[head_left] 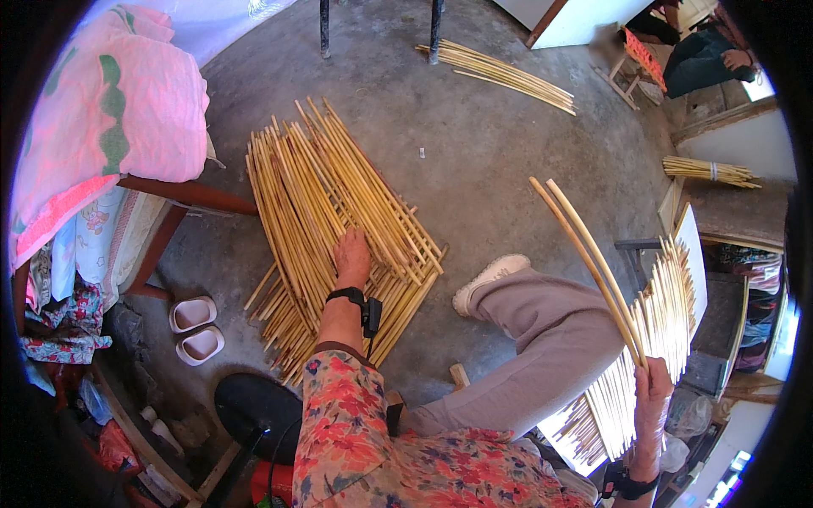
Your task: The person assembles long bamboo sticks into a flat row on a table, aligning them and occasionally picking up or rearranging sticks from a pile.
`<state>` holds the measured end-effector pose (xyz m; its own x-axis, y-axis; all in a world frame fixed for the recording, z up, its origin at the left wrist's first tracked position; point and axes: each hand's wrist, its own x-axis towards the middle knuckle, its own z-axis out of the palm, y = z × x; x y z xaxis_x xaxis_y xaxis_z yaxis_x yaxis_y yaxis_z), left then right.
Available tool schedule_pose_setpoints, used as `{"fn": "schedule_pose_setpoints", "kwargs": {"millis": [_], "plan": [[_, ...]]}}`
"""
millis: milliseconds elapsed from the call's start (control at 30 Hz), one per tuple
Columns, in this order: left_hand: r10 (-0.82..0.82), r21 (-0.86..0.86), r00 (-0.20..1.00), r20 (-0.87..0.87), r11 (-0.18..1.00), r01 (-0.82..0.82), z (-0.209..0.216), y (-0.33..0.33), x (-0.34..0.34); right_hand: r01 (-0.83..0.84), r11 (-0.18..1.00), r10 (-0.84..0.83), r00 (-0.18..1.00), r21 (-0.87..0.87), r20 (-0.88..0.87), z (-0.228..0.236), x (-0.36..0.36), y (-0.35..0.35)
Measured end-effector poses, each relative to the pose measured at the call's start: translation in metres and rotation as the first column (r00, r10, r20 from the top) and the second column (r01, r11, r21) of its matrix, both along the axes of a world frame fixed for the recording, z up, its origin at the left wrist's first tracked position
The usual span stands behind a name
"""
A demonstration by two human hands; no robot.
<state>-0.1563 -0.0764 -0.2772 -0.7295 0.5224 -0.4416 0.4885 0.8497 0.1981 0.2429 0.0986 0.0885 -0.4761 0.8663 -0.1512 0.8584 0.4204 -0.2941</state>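
My left hand (352, 257) reaches down onto a large crossed pile of yellow-brown sticks (305, 182) on the floor. Its fingers are curled down and closed on sticks in the pile; exactly how many they grip is hidden. Out to the right, my right hand (653, 383) is closed round the lower ends of two long, slightly bent sticks (593, 245), which slant up and to the left. Close beside this hand, many more sticks (665, 309) lie in a row across a white board (696, 254).
My bent leg (542, 339) lies between the two stick groups. A loose bunch of sticks (508, 76) and a tied bundle (710, 170) lie farther off. Pale slippers (200, 345), a round black seat (254, 415) and a pink cloth (144, 93) are at left. Another person (707, 59) sits far right.
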Motion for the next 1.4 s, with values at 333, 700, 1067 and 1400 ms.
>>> {"fn": "schedule_pose_setpoints", "kwargs": {"millis": [333, 700, 1067, 1400], "plan": [[0.104, 0.19, 0.994, -0.044, 0.977, -0.094, -0.014, 0.009, -0.002, 0.011, 1.0, -0.011, 1.0, -0.006, -0.011, 0.0, 0.003, 0.001], [0.429, 0.115, 0.903, 0.004, 0.897, -0.426, -0.026, -0.011, -0.032, 0.048, 0.999, -0.048, 0.999, 0.005, 0.016, -0.001, 0.001, 0.004], [0.627, 0.059, 0.765, 0.147, 0.766, -0.64, -0.046, -0.008, -0.042, -0.064, 0.989, 0.065, 0.998, 0.136, -0.004, -0.006, 0.011, 0.012], [0.499, 0.215, 0.268, 0.824, 0.163, -0.963, 0.005, -0.008, -0.024, -0.053, 0.982, 0.068, 0.995, 0.18, -0.077, -0.005, 0.011, 0.006]]}}
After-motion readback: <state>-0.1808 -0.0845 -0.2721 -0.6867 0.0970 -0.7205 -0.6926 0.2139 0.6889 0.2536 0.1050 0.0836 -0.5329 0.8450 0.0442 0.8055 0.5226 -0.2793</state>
